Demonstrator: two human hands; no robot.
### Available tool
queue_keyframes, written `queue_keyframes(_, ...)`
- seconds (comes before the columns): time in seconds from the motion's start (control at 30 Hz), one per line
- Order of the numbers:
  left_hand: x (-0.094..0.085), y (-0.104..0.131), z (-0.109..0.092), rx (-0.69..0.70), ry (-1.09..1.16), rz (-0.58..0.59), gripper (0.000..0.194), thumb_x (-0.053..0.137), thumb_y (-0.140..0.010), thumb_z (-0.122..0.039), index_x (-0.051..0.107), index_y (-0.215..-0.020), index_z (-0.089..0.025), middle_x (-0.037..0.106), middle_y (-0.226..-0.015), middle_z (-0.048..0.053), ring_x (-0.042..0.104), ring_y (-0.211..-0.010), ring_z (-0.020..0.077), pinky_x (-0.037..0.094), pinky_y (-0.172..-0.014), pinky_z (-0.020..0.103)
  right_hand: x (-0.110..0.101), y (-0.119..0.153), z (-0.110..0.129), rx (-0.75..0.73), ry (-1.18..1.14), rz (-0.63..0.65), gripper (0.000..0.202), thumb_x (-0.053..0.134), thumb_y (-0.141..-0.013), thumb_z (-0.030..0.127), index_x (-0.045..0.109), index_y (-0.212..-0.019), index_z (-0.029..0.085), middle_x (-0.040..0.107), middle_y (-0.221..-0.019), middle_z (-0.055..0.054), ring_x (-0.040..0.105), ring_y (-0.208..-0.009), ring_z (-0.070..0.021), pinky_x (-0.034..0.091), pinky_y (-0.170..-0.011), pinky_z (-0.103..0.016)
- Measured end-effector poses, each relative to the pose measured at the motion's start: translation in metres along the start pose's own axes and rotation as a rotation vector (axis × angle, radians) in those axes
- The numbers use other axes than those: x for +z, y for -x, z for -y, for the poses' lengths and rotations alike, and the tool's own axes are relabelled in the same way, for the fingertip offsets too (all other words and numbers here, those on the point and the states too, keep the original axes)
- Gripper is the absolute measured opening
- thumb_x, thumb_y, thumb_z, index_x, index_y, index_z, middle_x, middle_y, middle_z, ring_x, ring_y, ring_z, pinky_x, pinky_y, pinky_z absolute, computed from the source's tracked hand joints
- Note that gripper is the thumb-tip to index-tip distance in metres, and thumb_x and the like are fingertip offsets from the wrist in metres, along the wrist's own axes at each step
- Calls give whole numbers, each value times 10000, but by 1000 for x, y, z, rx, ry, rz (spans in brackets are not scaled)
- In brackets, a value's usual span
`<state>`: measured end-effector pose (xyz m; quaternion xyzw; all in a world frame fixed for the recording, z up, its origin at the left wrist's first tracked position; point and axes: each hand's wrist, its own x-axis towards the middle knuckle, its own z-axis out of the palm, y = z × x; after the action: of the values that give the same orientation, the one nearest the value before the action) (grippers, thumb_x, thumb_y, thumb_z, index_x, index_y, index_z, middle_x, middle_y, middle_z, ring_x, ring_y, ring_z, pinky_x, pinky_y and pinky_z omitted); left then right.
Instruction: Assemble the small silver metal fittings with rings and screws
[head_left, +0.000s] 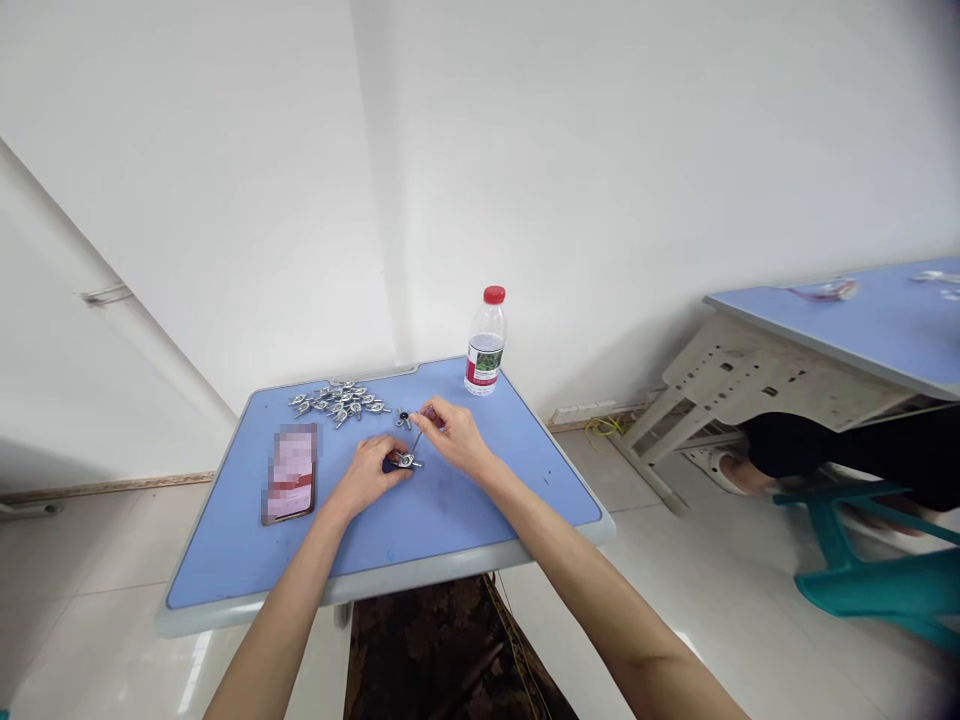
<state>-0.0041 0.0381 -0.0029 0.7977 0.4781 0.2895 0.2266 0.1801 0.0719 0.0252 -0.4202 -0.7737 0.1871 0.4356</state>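
Note:
My left hand (369,474) rests on the blue desk top (465,530), its fingers closed around a small silvery metal fitting (406,461) with short arms sticking out. Pinched in my right hand (454,436) is a thin metal rod-like tool (417,439), slanting down so that its lower end is at or just above the fitting; contact is too small to make out. Just beyond my hands lies a small metal part with a dark centre (403,419). A pile of similar silvery fittings (341,402) is at the far left of the desk.
A phone (294,472) lies at the left of the desk. At the back right corner stands a water bottle (486,345) with a red cap. To the right are a second desk (885,320), a seated person's leg (795,450) and a teal stool (877,580). A white wall backs the desk.

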Motion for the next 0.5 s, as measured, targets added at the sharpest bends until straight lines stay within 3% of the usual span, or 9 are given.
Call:
queue_keyframes(0.27, -6, 0, 1, 3, 13, -5, 195, 638, -745, -183, 613, -939, -190, 615, -894, 29, 563, -874, 192, 439, -817, 328, -6, 0, 0, 13, 29, 165, 135, 473, -903, 221, 546, -797, 181, 538, -606, 29, 447, -533, -107, 319, -541, -218)
queue_keyframes(0.5, -5, 0, 5, -12, 9, 2, 196, 674, -749, -264, 616, -922, -193, 621, -893, 29, 562, -887, 200, 435, -817, 337, -4, 1, -3, 6, 13, 220, 98, 548, -876, 237, 604, -821, 176, 575, -634, 30, 459, -551, -96, 322, -549, -210)
